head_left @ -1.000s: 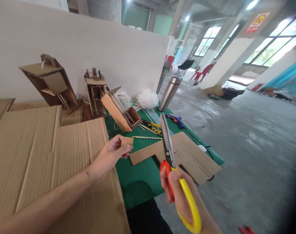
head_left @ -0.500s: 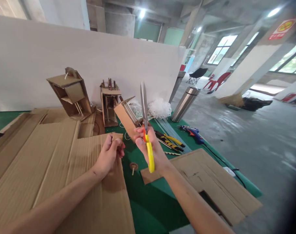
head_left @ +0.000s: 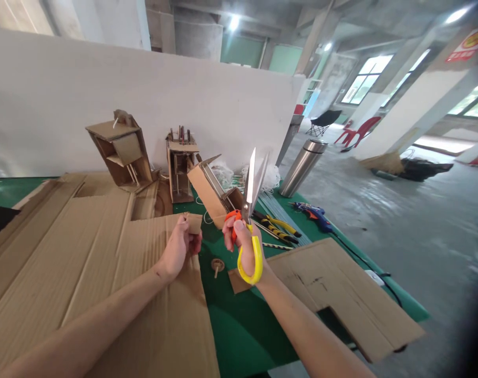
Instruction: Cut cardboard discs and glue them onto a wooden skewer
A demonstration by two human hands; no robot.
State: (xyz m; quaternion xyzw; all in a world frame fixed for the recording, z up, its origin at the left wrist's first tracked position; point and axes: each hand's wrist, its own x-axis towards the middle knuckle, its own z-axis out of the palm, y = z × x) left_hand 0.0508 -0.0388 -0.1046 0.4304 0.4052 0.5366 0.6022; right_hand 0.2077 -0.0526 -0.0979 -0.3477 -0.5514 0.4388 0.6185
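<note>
My left hand (head_left: 178, 247) is closed at the far right corner of a large cardboard sheet (head_left: 144, 294). It pinches a small flap of cardboard (head_left: 195, 224); whether the flap is joined to the sheet cannot be seen. My right hand (head_left: 245, 247) grips scissors (head_left: 249, 197) with one yellow and one orange handle. Their blades point up and stand apart, with nothing between them. Below and between the hands, a small cardboard disc with a stick (head_left: 217, 265) lies on the green tabletop (head_left: 239, 336).
Cardboard models (head_left: 121, 152) stand at the back by the white partition (head_left: 207, 100). Pliers (head_left: 280, 228), a glue gun (head_left: 313, 215) and a steel flask (head_left: 304, 168) are on the right. A cut cardboard piece (head_left: 341, 283) lies near my right forearm, overhanging the table edge.
The scissors' blades have spread apart from nearly together, and my right hand has shifted slightly right and down. My left hand stays at the cardboard corner, showing more of the flap.
</note>
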